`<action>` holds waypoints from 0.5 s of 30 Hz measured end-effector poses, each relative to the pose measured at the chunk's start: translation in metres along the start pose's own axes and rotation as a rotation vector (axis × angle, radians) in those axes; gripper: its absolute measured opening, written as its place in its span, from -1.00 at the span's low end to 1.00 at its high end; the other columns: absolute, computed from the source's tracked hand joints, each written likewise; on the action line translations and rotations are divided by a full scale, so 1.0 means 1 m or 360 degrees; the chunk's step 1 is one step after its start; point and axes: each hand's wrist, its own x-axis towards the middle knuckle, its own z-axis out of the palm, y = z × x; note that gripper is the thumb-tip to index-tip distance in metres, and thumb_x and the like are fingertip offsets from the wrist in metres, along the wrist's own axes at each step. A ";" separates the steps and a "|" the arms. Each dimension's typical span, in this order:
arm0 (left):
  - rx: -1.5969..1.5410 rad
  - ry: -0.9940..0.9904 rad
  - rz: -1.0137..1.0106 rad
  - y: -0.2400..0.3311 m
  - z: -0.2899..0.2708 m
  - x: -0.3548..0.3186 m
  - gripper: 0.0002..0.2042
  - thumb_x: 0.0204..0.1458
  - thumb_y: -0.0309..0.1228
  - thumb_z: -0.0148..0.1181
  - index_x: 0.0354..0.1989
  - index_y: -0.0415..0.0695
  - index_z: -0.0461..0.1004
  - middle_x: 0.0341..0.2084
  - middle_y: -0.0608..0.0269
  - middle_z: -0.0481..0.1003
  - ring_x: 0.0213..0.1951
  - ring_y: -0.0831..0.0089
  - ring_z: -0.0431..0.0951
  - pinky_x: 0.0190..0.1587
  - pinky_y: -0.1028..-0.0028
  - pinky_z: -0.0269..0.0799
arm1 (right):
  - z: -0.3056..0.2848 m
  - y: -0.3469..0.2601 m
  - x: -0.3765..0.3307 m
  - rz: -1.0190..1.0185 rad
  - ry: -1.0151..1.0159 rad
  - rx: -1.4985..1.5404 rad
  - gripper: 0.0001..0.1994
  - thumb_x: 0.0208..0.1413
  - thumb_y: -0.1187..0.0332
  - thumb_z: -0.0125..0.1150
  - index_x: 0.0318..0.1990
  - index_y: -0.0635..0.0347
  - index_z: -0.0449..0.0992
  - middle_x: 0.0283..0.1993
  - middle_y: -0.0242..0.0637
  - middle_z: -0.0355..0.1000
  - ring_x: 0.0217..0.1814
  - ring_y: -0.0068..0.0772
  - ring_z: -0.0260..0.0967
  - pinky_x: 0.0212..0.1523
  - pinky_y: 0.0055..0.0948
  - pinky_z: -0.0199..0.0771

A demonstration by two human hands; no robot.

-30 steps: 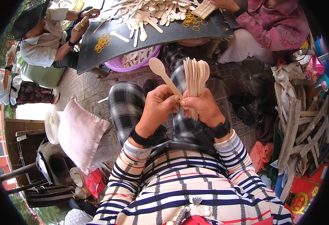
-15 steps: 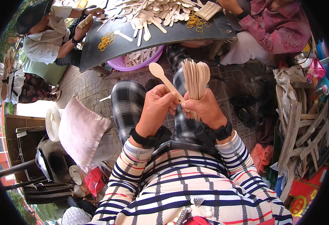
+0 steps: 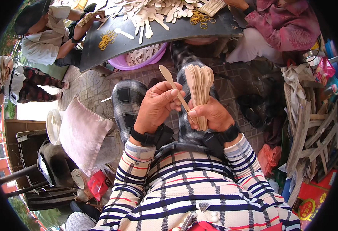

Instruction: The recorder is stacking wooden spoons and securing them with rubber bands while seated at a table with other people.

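Note:
Above my lap, my left hand (image 3: pixel 157 106) pinches one wooden spoon (image 3: pixel 167 75) between thumb and fingers. Its bowl end points up and to the left, turned partly edge-on, and its handle end reaches the thumb of my right hand (image 3: pixel 215 114). That hand is closed round a bundle of wooden spoons (image 3: pixel 199 84), stacked together with the bowl ends up and the handle ends showing below my fingers. The right fingers behind the bundle are mostly hidden.
A dark table (image 3: pixel 153 41) ahead bears a heap of wooden spoons (image 3: pixel 153 11) and yellow rubber bands (image 3: pixel 107 40). Under its edge stands a purple basin (image 3: pixel 153 60) of wooden pieces. Co-workers sit at both sides. Left is a pink cushion (image 3: pixel 85 134); right, a wood pile (image 3: pixel 311 134).
The single spoon has turned from face-on to nearly edge-on in my left hand. The bundle in my right hand has turned a little, and its lower end sits slightly lower.

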 end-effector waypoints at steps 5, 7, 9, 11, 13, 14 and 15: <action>0.0280 0.0125 -0.0046 -0.005 0.012 -0.001 -0.77 0.08 -0.47 0.16 -0.12 -0.31 0.42 -0.36 0.16 0.53 -0.46 0.56 0.52 -0.39 0.56 0.54 | 0.004 0.001 0.002 -0.0040 0.0110 0.0019 -0.71 -0.09 0.41 0.35 -0.22 0.30 0.43 -0.47 -0.23 0.43 -0.52 -0.41 0.43 -0.54 -0.50 0.46; 0.0355 0.0156 -0.0034 -0.007 0.014 -0.002 -0.77 0.07 -0.48 0.17 -0.14 -0.31 0.43 -0.37 0.17 0.53 -0.47 0.56 0.53 -0.39 0.56 0.54 | 0.005 0.001 0.002 -0.0055 0.0140 0.0018 -0.68 -0.09 0.40 0.36 -0.17 0.31 0.44 -0.46 -0.25 0.44 -0.50 -0.43 0.44 -0.53 -0.51 0.47; 0.0444 0.0200 0.0018 -0.009 0.016 -0.003 -0.79 0.05 -0.48 0.20 -0.17 -0.32 0.45 -0.39 0.19 0.53 -0.46 0.55 0.54 -0.39 0.58 0.54 | 0.001 0.002 0.002 -0.0010 0.0124 -0.0036 -0.67 -0.07 0.41 0.35 -0.14 0.30 0.45 -0.46 -0.30 0.44 -0.50 -0.45 0.44 -0.53 -0.52 0.46; 0.0540 0.0200 0.0047 -0.011 0.017 -0.003 -0.79 0.04 -0.48 0.22 -0.18 -0.32 0.45 -0.41 0.21 0.53 -0.46 0.56 0.53 -0.40 0.59 0.53 | -0.001 0.002 0.002 -0.0003 0.0126 -0.0116 -0.69 -0.08 0.40 0.36 -0.17 0.29 0.47 -0.47 -0.31 0.44 -0.50 -0.47 0.43 -0.52 -0.53 0.46; 0.0636 0.0201 0.0077 -0.014 0.017 -0.003 -0.79 0.02 -0.48 0.23 -0.20 -0.32 0.46 -0.43 0.23 0.53 -0.45 0.57 0.53 -0.40 0.60 0.52 | 0.000 0.002 0.002 0.0004 0.0128 -0.0196 -0.71 -0.08 0.40 0.37 -0.20 0.28 0.48 -0.49 -0.33 0.44 -0.51 -0.48 0.43 -0.52 -0.54 0.46; 0.0751 0.0182 0.0080 -0.016 0.018 -0.003 -0.78 0.01 -0.48 0.25 -0.20 -0.32 0.46 -0.44 0.25 0.53 -0.45 0.58 0.52 -0.40 0.60 0.51 | 0.000 0.003 0.003 0.0013 0.0122 -0.0237 -0.76 -0.08 0.40 0.36 -0.25 0.27 0.49 -0.50 -0.34 0.43 -0.52 -0.49 0.43 -0.53 -0.55 0.45; 0.0866 0.0158 0.0081 -0.017 0.018 -0.003 -0.78 0.00 -0.48 0.26 -0.20 -0.32 0.46 -0.44 0.27 0.53 -0.45 0.59 0.51 -0.40 0.61 0.49 | 0.000 0.003 0.003 0.0020 0.0119 -0.0277 -0.79 -0.08 0.41 0.36 -0.30 0.26 0.49 -0.52 -0.34 0.43 -0.53 -0.50 0.42 -0.53 -0.56 0.45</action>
